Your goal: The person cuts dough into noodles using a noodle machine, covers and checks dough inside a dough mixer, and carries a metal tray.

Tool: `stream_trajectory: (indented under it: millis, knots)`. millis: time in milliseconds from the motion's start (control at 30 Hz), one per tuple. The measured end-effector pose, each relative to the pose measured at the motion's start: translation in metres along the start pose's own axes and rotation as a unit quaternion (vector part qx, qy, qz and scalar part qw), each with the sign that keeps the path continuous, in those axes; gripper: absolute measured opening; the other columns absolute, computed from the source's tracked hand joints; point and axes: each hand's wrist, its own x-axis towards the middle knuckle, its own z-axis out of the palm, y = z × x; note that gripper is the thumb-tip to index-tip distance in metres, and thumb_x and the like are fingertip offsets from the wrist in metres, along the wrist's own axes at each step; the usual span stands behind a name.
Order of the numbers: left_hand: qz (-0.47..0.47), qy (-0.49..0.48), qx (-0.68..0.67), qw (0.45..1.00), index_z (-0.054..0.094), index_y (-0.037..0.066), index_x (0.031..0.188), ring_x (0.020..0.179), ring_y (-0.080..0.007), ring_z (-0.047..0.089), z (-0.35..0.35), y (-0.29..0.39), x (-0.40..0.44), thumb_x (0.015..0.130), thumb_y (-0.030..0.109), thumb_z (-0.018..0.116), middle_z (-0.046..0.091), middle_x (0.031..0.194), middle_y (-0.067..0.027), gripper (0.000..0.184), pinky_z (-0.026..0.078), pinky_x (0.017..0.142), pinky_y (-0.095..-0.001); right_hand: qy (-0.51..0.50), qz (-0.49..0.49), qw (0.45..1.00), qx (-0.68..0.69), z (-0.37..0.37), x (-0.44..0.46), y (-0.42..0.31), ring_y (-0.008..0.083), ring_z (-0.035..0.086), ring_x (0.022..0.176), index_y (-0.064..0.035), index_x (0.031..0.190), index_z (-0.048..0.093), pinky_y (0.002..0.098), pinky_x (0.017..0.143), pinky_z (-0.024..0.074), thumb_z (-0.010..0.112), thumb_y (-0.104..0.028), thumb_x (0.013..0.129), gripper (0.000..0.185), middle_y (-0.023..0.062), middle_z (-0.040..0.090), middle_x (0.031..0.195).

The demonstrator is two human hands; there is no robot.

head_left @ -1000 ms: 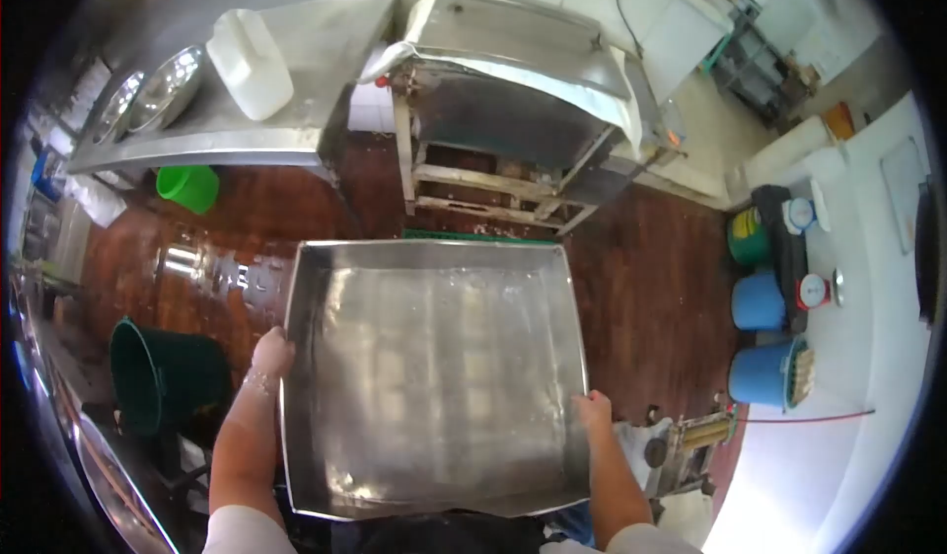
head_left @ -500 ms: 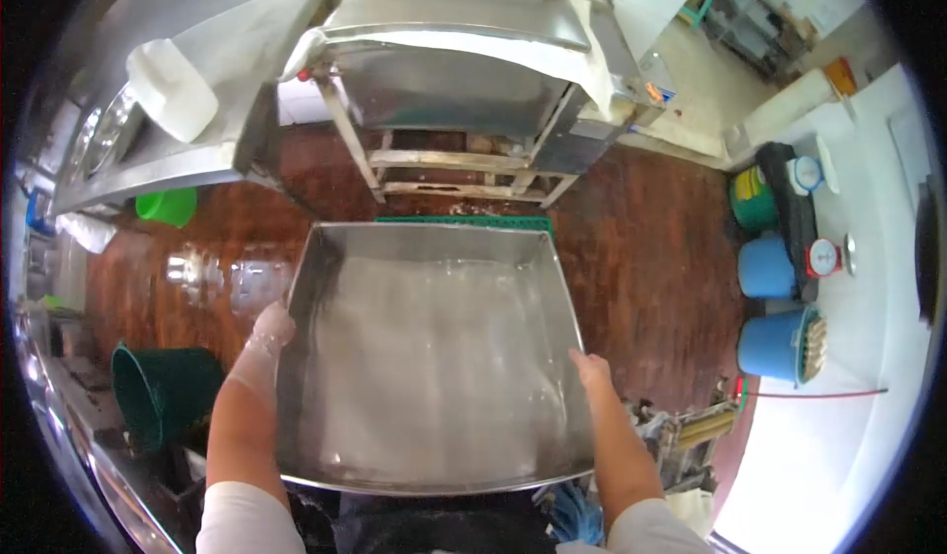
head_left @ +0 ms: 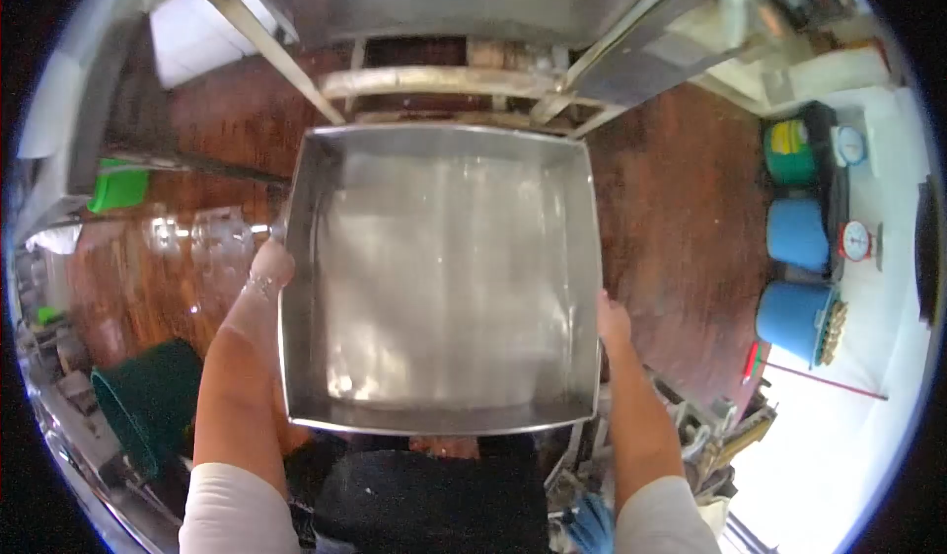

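Note:
A large, deep rectangular metal pan [head_left: 584,258] is held level in front of my body. Its shiny inside shows pale streaks and reflections; I cannot tell whether a thin layer of liquid lies in it. My left hand [head_left: 273,262] grips the left side, with something whitish or wet over the hand and wrist. At the right side, my right hand [head_left: 614,319] is closed on the wall of the pan. The fingers of both hands are partly hidden by the pan. Just beyond its far edge stands a metal unit on a worn frame [head_left: 434,82].
On the reddish-brown floor [head_left: 681,219], a dark green bin [head_left: 148,401] lies tilted at left, with a bright green container [head_left: 118,187] farther off. Along the right wall are blue buckets [head_left: 797,233] and a dial scale [head_left: 856,241]. Cluttered racks [head_left: 691,426] stand near my right arm.
Both hands and the pan have moved forward, away from my body. The metal unit now looks closer, and its top has left the view. My grip stays the same.

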Motion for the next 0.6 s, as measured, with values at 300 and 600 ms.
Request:
stream_trajectory:
  millis: [300,600]
  knots:
    - [-0.095,0.157,-0.216,0.959,0.061,-0.002,0.104,0.093,-0.0354,0.063,0.044,0.025,0.025,0.078,0.012,0.055,0.065,0.096,-0.0211,0.03,0.051,0.081,-0.0421,-0.034,-0.044,0.997,-0.057,0.092,0.09,0.032,0.0343,0.063,0.082,-0.0015,0.083,0.064,0.0419,0.071,0.0485,0.069,-0.032,0.071,0.034,0.0188,0.066,0.082]
    - [-0.145,0.043,-0.215,0.965,0.039,0.016,0.141,0.103,-0.0313,0.062,0.071,0.043,0.083,0.083,0.027,0.06,0.061,0.112,-0.0241,0.062,0.049,0.089,-0.0391,-0.007,-0.051,0.996,-0.07,0.145,0.123,0.03,0.0274,0.066,0.076,-0.0025,0.09,0.066,0.0404,0.07,0.0494,0.069,-0.029,0.072,0.032,0.0185,0.067,0.081]
